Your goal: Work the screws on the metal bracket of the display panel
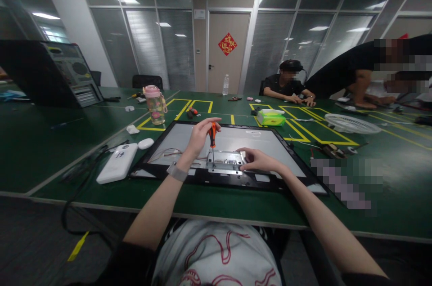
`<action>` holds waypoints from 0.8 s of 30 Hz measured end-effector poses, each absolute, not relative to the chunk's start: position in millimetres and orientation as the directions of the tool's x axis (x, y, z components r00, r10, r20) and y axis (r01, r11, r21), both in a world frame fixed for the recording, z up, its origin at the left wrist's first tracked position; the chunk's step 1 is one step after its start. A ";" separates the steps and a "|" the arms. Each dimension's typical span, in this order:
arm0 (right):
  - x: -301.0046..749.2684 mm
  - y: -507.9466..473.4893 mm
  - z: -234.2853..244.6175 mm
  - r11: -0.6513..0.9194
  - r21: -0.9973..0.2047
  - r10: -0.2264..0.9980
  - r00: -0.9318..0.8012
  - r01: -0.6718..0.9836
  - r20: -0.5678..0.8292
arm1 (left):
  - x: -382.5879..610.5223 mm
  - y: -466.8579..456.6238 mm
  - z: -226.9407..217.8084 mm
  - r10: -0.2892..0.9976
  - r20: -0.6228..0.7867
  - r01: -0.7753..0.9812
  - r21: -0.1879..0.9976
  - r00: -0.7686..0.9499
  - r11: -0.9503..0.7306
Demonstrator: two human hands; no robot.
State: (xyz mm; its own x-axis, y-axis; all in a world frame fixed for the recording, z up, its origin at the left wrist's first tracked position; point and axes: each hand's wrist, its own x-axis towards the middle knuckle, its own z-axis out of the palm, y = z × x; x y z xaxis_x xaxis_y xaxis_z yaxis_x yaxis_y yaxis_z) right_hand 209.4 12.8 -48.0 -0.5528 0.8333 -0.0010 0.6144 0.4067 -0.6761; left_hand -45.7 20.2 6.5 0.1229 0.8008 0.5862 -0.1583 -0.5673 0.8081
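A flat display panel (189,137) with a black frame lies on the green table before me. On its near middle part sits a silver metal bracket (229,169). My left hand (200,135) grips an orange and black screwdriver (212,135) from above. The screwdriver stands upright, its shaft reaching down to the bracket's left side; the tip's exact seat is too small to tell. With fingers curled round the bracket's right edge, my right hand (254,160) holds it against the panel. Thin wires (168,153) run leftward from the bracket.
A white power bank (117,163) and a white oval case (146,143) lie left of the panel. Beyond stand a pink-lidded bottle (154,105), a green pack (271,117) and a clear bottle (225,84). A computer case (50,72) stands far left. Other people sit and lean at the right.
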 end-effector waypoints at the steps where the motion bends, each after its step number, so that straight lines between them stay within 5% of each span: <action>1: 209.3 12.9 -48.1 0.405 -0.676 0.834 -0.552 0.615 -0.002 | -45.9 20.8 6.1 0.798 0.588 -0.189 0.805 0.132 -0.562; 7: 209.5 13.9 -48.4 0.402 -0.679 0.836 -0.549 0.614 -0.001 | -46.1 16.4 8.5 0.778 0.623 0.020 0.780 0.083 -0.626; 17: 210.1 14.3 -49.7 0.397 -0.686 0.836 -0.548 0.610 -0.004 | -46.1 14.9 8.9 0.773 0.589 -0.138 0.807 0.236 -0.574; 24: 210.5 15.2 -50.1 0.400 -0.680 0.836 -0.549 0.615 -0.005 | -44.2 7.7 11.6 0.665 0.743 0.200 0.643 0.075 -0.740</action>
